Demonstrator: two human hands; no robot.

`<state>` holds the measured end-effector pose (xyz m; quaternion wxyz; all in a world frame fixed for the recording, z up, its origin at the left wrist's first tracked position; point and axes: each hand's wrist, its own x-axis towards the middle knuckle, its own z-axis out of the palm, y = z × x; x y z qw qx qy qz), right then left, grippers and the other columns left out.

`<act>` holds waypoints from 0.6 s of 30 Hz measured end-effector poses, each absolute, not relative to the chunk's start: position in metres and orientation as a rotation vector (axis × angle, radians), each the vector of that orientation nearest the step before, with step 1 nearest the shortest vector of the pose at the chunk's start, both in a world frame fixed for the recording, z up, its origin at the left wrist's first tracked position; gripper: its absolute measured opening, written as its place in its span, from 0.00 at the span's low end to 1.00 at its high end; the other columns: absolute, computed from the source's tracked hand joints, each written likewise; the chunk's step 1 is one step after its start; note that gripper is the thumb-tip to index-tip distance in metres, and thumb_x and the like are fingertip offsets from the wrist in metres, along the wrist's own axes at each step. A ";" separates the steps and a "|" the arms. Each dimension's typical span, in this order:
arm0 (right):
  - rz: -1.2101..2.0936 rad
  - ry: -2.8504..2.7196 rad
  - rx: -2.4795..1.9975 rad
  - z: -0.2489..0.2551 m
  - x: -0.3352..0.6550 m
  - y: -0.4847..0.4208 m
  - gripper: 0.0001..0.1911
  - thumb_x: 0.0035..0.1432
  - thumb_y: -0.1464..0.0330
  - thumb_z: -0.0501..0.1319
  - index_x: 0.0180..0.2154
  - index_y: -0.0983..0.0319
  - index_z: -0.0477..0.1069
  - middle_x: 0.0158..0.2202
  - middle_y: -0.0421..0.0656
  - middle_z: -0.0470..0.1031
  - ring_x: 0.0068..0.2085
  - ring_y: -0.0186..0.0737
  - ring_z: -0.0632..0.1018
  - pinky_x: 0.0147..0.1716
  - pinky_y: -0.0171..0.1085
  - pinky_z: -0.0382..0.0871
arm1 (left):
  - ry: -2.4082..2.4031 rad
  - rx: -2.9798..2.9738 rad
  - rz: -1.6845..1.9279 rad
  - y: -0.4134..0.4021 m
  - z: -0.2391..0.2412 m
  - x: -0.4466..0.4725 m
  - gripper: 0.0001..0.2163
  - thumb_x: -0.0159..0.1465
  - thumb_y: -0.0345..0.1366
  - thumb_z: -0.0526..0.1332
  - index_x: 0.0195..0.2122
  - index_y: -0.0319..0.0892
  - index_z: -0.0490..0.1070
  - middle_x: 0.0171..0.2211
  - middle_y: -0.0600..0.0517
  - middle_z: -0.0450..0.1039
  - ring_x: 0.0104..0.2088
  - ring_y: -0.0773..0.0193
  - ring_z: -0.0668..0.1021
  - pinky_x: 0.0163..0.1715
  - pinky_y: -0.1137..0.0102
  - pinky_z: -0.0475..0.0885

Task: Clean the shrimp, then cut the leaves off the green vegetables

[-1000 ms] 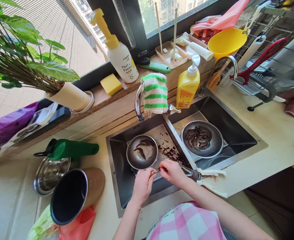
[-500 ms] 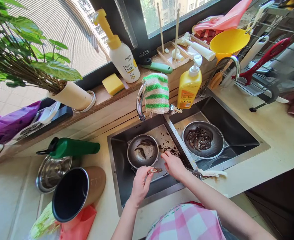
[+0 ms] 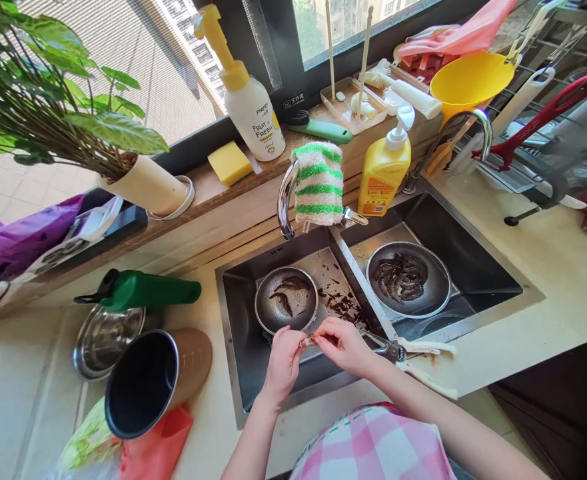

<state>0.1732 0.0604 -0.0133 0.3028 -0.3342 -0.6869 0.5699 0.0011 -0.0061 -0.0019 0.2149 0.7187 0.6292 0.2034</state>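
Note:
Over the front of the left sink basin, my left hand (image 3: 284,357) is closed around a small brown shrimp (image 3: 307,342). My right hand (image 3: 342,343) meets it there, its thumb and fingers pinching the shrimp's right end. Just beyond my hands, a round dark pan (image 3: 286,300) in the left basin holds a few shrimp. Dark shell scraps (image 3: 344,305) lie on the basin floor beside it. A second pan (image 3: 436,297) in the right basin holds a heap of dark shrimp (image 3: 400,277). White-handled shears (image 3: 426,348) rest across the sink's front edge, right of my right hand.
A faucet (image 3: 286,203) draped with a striped cloth (image 3: 319,183) rises behind the sink. Yellow soap (image 3: 384,173) stands beside it. To the left are a dark-lined pot (image 3: 143,383), a steel bowl (image 3: 86,350) and a green bottle (image 3: 153,291). A dish rack (image 3: 548,153) stands right.
My right hand has moved left and down from above the shell scraps to the shrimp in my left hand, and now pinches it. More of the shears shows. The view has shifted slightly.

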 end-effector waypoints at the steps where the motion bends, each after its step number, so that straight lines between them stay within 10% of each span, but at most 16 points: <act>1: 1.508 -1.830 -0.895 -0.013 0.173 0.061 0.07 0.55 0.73 0.56 0.27 0.61 0.71 0.26 0.40 0.69 0.29 0.34 0.70 0.28 0.32 0.62 | 1.743 1.998 0.562 -0.006 -0.001 0.002 0.10 0.65 0.33 0.47 0.35 0.44 0.67 0.31 0.51 0.73 0.34 0.63 0.74 0.51 0.57 0.63; 18: 1.420 -1.989 -0.935 -0.004 0.177 0.063 0.05 0.51 0.74 0.57 0.26 0.61 0.70 0.24 0.39 0.69 0.27 0.32 0.69 0.26 0.30 0.61 | 1.720 2.055 0.576 -0.005 0.000 0.006 0.09 0.65 0.33 0.48 0.34 0.44 0.67 0.29 0.53 0.71 0.32 0.66 0.73 0.50 0.61 0.64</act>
